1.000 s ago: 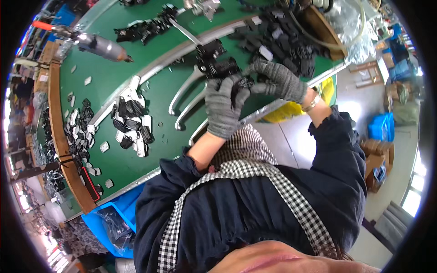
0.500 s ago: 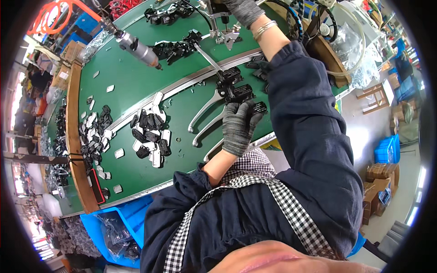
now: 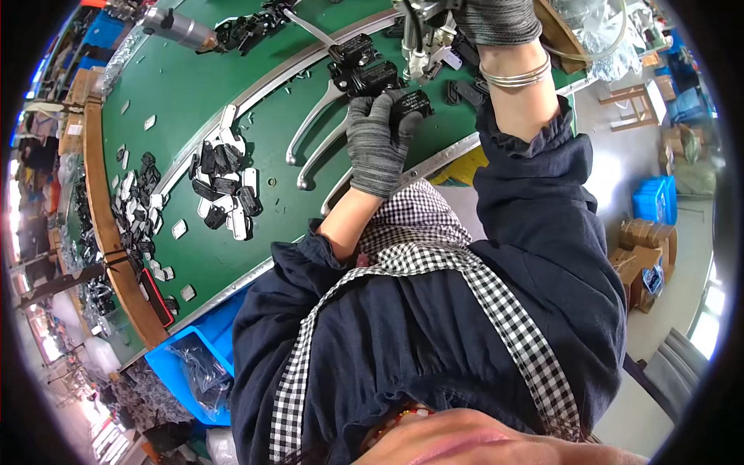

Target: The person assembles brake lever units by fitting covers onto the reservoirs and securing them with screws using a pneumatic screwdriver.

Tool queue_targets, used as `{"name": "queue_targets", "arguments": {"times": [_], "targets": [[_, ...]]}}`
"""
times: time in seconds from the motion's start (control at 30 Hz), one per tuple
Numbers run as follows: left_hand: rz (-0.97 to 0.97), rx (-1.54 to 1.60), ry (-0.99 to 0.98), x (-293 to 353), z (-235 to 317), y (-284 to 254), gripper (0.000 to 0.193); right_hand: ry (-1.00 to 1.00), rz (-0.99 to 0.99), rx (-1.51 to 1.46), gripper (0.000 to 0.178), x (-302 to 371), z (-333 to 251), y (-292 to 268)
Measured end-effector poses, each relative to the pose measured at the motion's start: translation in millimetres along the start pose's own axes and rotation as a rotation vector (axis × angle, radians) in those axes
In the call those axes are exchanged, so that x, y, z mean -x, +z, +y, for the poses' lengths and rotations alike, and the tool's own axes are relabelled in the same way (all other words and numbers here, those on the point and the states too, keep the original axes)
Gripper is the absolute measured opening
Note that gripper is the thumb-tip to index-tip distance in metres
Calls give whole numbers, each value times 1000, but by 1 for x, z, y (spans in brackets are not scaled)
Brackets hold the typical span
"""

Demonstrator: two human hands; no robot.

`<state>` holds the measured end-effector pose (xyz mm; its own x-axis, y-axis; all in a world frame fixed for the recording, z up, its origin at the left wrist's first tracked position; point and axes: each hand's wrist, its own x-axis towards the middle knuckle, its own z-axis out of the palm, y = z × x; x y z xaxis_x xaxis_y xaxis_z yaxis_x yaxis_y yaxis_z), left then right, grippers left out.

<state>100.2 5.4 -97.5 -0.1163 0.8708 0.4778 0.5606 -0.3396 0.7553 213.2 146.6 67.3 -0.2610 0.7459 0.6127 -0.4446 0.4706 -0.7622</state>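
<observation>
Two gloved hands at a green bench (image 3: 194,85). Left hand (image 3: 375,139), grey knit glove, fingers curled shut around one black housing (image 3: 407,102), pressed against the bench surface, near its front rail. Right hand (image 3: 496,19), also grey-gloved, raised to the far edge of view beside a metal fixture (image 3: 425,31); most of it is cut off, so cannot tell whether it is open or closed or what it holds. Two thin bangles (image 3: 514,77) on the right wrist. Just left of the left hand: three silver levers (image 3: 314,128), lying roughly parallel, two of them ending in black blocks (image 3: 364,66) just beyond the held housing. Further left, one loose pile of small parts (image 3: 225,182), black and silver-white mixed, too many and too overlapped to count; a few single white pieces lie scattered around it. A second, longer heap of similar parts (image 3: 136,225) runs along the wooden edge at the far left. Far left corner: one grey power driver (image 3: 174,27) lying on the bench, with another black cluster (image 3: 252,31) beside it. Containers: one blue bin (image 3: 198,353) under the bench's near-left end, holding a crumpled clear plastic bag (image 3: 198,372); contents of the bag not discernible. To the right, on the floor, blue crates (image 3: 655,198) and cardboard boxes (image 3: 643,252), contents not visible.
</observation>
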Motion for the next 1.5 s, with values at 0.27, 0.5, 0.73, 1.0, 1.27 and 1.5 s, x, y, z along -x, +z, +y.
{"name": "queue_targets", "arguments": {"times": [0.27,0.5,0.73,1.0,1.27,1.5], "targets": [[-43,-9,-48,1,2,-2,35,-148,11,6,42,16,11,8],[5,-31,-1,0,-2,1,41,-62,69,-46,38,23,14,3],[38,-67,16,2,-3,5,40,-134,81,-18,35,27,16,4],[85,-104,38,2,-4,9,39,-173,108,17,30,33,27,4],[23,-3,26,1,-5,2,43,-43,112,-66,35,28,18,4],[-45,-9,21,2,-16,2,44,-126,84,74,34,33,16,10]]}}
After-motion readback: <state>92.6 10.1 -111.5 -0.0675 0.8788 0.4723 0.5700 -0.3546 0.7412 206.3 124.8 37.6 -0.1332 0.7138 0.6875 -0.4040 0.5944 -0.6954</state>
